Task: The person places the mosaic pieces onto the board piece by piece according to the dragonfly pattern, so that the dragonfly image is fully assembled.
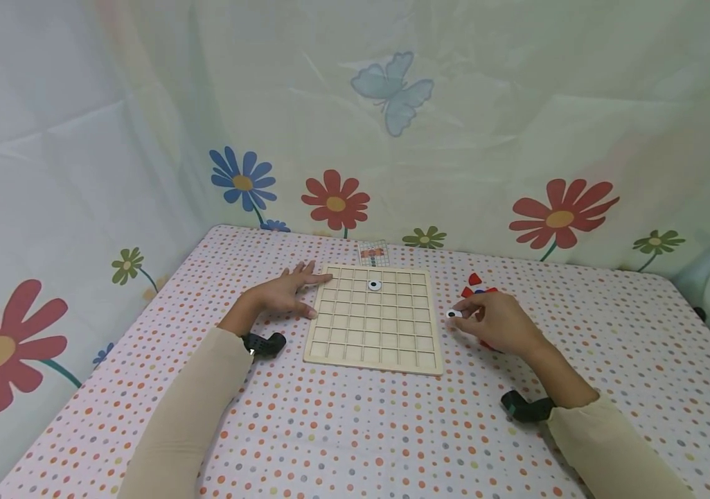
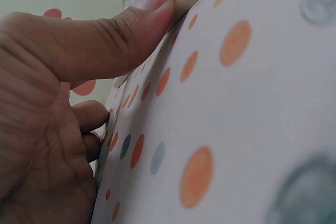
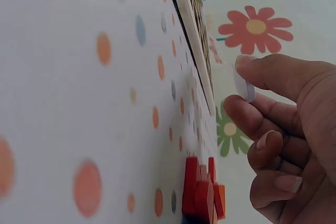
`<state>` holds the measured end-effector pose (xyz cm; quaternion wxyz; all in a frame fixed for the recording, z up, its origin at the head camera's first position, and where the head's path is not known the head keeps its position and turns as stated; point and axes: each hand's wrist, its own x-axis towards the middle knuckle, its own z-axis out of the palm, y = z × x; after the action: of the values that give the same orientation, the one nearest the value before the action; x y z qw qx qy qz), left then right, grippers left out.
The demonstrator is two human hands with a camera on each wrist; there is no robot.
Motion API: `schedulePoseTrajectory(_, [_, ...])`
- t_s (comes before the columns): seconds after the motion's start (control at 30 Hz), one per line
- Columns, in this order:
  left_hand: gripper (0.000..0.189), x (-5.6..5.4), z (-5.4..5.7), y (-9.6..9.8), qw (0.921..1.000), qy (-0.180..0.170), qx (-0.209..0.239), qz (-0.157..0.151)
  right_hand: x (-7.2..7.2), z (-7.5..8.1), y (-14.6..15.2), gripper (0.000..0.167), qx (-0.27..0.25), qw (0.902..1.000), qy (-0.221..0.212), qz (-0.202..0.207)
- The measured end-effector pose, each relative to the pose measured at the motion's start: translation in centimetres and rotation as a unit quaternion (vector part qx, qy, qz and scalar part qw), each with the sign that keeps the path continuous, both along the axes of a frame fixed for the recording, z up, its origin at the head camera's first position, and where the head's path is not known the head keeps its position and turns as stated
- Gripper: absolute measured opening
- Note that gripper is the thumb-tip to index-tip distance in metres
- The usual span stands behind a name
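Observation:
A square wooden grid board lies flat on the table. One white eye piece with a black dot sits in a cell near its far edge. My left hand rests at the board's left edge, thumb and fingertips touching the rim, fingers spread. To the right of the board, my right hand pinches a second white eye piece between thumb and index finger, held above the cloth. In the right wrist view this piece appears edge-on. Red pieces lie below that hand, partly hidden by it in the head view.
Behind the board lies a small card printed with a coloured grid pattern. Red and blue pieces are clustered right of the board. A dotted cloth covers the table. A flower-printed curtain hangs along the back.

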<state>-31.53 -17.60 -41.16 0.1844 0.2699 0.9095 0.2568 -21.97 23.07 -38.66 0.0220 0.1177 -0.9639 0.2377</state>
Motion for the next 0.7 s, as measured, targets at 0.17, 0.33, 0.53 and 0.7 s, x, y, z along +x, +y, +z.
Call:
schedulePoseTrajectory(0.17, [0.088, 0.0, 0.0, 0.2, 0.9999, 0.001, -0.005, 0.009, 0.3, 0.1, -1.1, 0.031, -0.025, 0.9996, -0.003, -0.012])
schedulePoseTrajectory(0.33, [0.088, 0.0, 0.1, 0.1, 1.0000, -0.002, -0.004, 0.007, 0.3, 0.3, -3.1, 0.032, -0.044, 0.9987, 0.000, -0.024])
schedulePoseTrajectory(0.53, [0.089, 0.2, 0.3, 0.1, 1.0000, -0.003, 0.004, 0.003, -0.9, 0.7, -6.1, 0.032, -0.056, 0.9984, -0.009, -0.005])
schedulePoseTrajectory(0.7, [0.088, 0.1, 0.2, 0.1, 1.0000, -0.005, 0.000, 0.002, -2.3, 0.8, -8.6, 0.030, -0.058, 0.9980, -0.022, 0.015])
